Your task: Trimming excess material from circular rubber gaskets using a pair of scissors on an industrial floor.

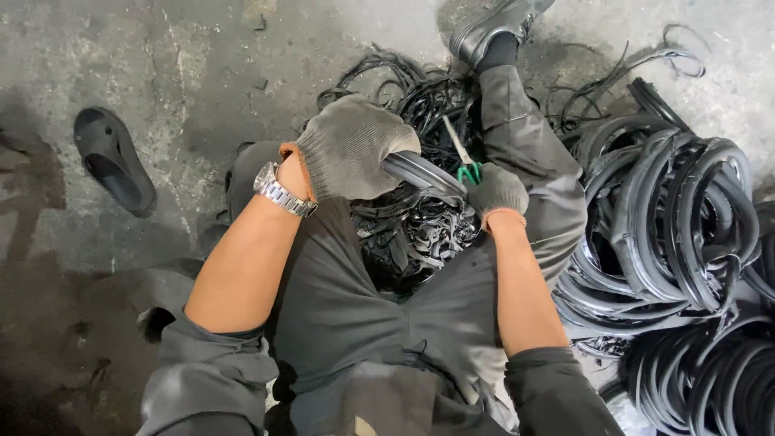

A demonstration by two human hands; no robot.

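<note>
One black rubber strip [421, 171], curved, glossy, ridged.

Flat, fairly dim daylight falls from above, brightest on the concrete floor [202, 73] at the upper edge and fading to deep shadow at lower left. The black rubber strips [678, 218] show soft sheen. Focus is sharp centrally, with slight wide-angle stretching toward the corners

No packages, labels, signs or screens visible anywhere in view.
</note>
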